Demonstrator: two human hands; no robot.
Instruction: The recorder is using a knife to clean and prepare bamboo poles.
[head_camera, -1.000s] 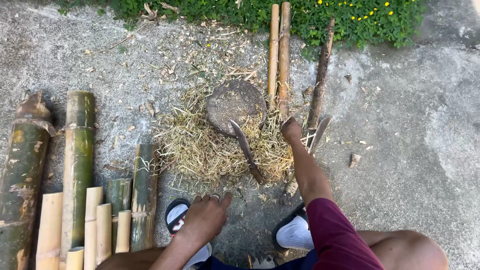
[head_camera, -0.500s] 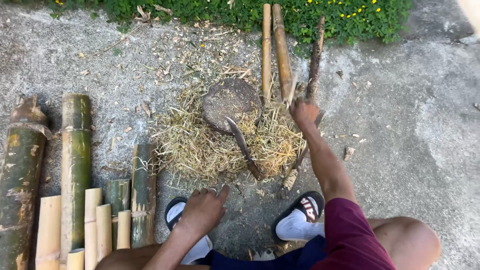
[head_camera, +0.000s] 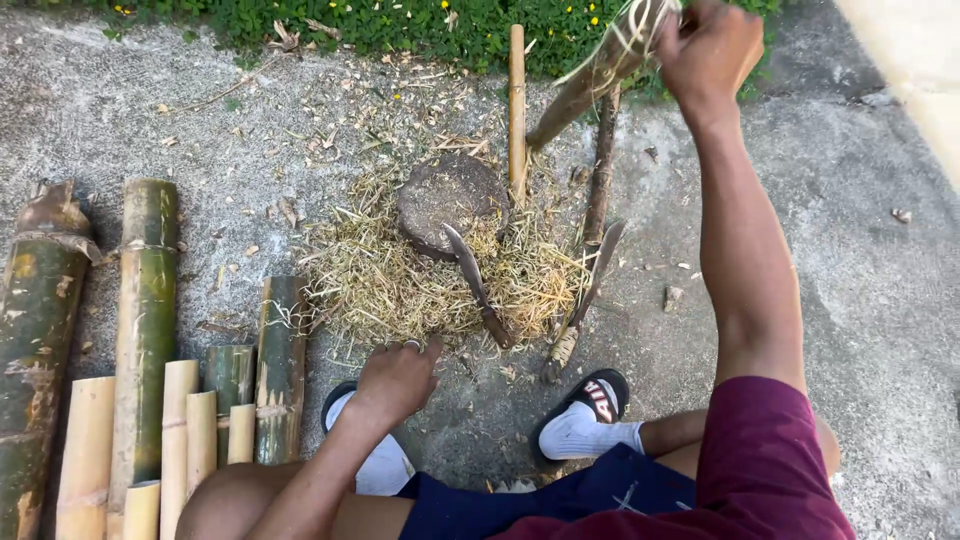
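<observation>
- The right hand (head_camera: 708, 45), at the upper right of the frame, is clenched around a split bamboo piece (head_camera: 590, 85) with loose fibres trailing from it; the piece slants down to the left, its lower end near the top of a thin upright bamboo stick (head_camera: 517, 110).
- The left hand (head_camera: 395, 380), low in the centre, rests with its fingers curled loosely at the near edge of a heap of bamboo shavings (head_camera: 400, 285); whether it grips any of them cannot be told.
- A round wooden chopping block (head_camera: 450, 200) sits in the middle of the shavings.
- A long knife (head_camera: 478, 285) leans against the block, handle toward the person.
- A second blade (head_camera: 585, 295) lies just right of it, beside a dark stick (head_camera: 600, 180).
- Thick green bamboo poles (head_camera: 145, 320) and shorter pale cut lengths (head_camera: 185, 425) lie side by side at the left and lower left, on the concrete ground (head_camera: 860, 250).
- The person's feet in white socks and black sandals (head_camera: 590, 405) show at the bottom.
</observation>
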